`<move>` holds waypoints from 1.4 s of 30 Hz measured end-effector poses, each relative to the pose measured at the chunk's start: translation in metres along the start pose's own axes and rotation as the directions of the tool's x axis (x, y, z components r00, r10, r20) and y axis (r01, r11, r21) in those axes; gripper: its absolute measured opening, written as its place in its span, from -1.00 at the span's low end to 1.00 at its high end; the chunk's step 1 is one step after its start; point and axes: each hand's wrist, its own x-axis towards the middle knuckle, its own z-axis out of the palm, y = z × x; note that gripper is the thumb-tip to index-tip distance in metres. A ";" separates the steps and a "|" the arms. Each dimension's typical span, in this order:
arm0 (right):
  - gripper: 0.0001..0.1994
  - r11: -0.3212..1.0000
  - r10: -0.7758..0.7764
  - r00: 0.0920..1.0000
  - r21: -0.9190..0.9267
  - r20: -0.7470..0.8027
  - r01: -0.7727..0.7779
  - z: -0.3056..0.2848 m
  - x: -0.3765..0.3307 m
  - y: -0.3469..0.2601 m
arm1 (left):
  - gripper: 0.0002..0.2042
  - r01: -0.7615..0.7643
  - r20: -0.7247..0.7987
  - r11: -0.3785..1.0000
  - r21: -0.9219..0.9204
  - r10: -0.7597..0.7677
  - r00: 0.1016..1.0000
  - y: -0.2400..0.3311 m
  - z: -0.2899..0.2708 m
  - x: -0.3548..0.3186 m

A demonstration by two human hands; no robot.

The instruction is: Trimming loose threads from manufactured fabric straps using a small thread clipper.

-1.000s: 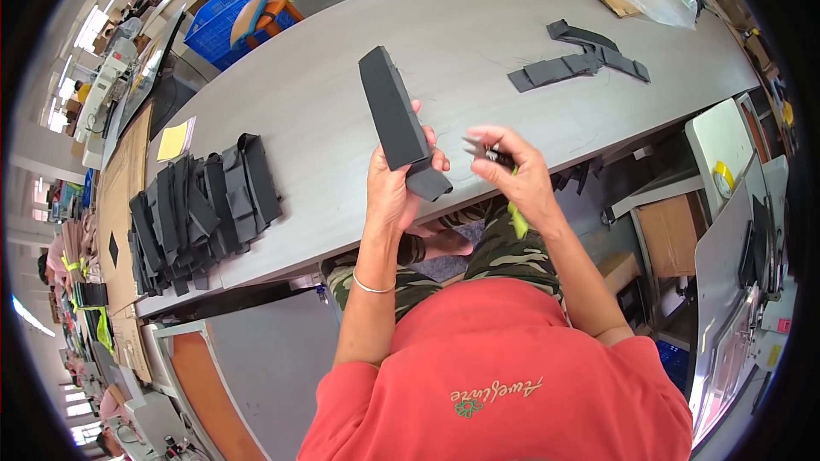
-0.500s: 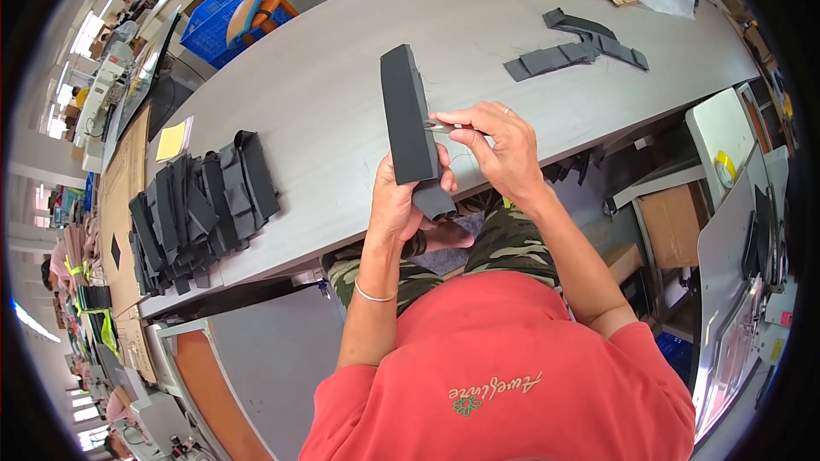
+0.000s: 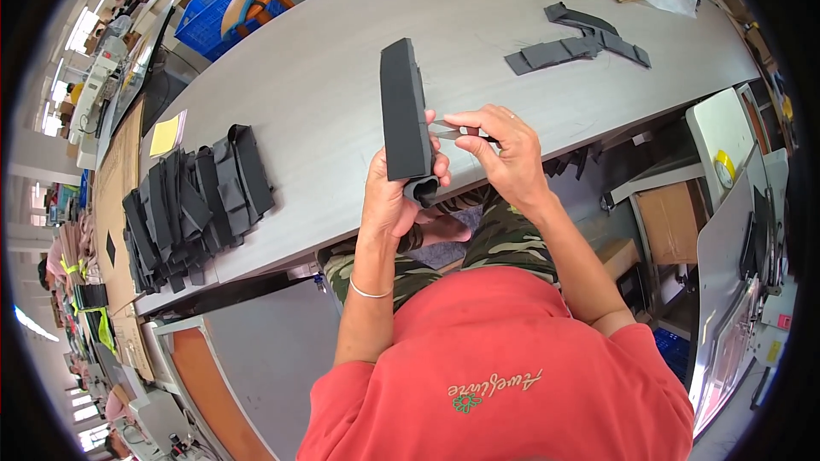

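Several dark fabric strips (image 3: 192,209) are piled on the left of the grey table (image 3: 316,119), beside a yellow notepad (image 3: 166,136). Near the middle, a long black strip (image 3: 405,111) is held raised by the left hand (image 3: 390,198), closed around its lower part; its bottom end (image 3: 421,185) (a hanging flap half a second ago) is now curled into a loop. Just right of the strip, small snips (image 3: 469,131) are gripped in the pinch of the right hand (image 3: 516,156), which has been brought closer to that edge over the last second, so close work there seems to be under way. The blades are parted; whether their tips touch cannot be told. Farther right, more dark strips (image 3: 559,53) are laid across each other.
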 end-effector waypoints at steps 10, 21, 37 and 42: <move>-0.69 0.960 -0.126 0.992 -0.253 -0.019 0.117 0.006 -0.001 -0.003 | -0.84 0.032 -0.014 0.997 0.072 -0.031 0.999 -0.002 -0.005 -0.006; -0.75 0.741 0.451 0.892 0.545 0.027 -0.391 -0.011 0.002 -0.014 | -0.56 0.030 0.016 0.997 0.072 -0.031 0.999 0.009 -0.001 -0.014; -0.82 0.988 -0.070 0.997 -0.139 0.016 0.071 0.005 -0.001 -0.057 | -0.84 -0.075 0.044 0.997 -0.026 0.076 0.996 0.018 -0.001 -0.023; -0.83 0.985 -0.013 0.995 -0.170 -0.097 -0.004 -0.004 -0.008 -0.041 | -0.81 -0.146 0.027 0.965 0.220 0.144 0.989 0.002 0.004 -0.016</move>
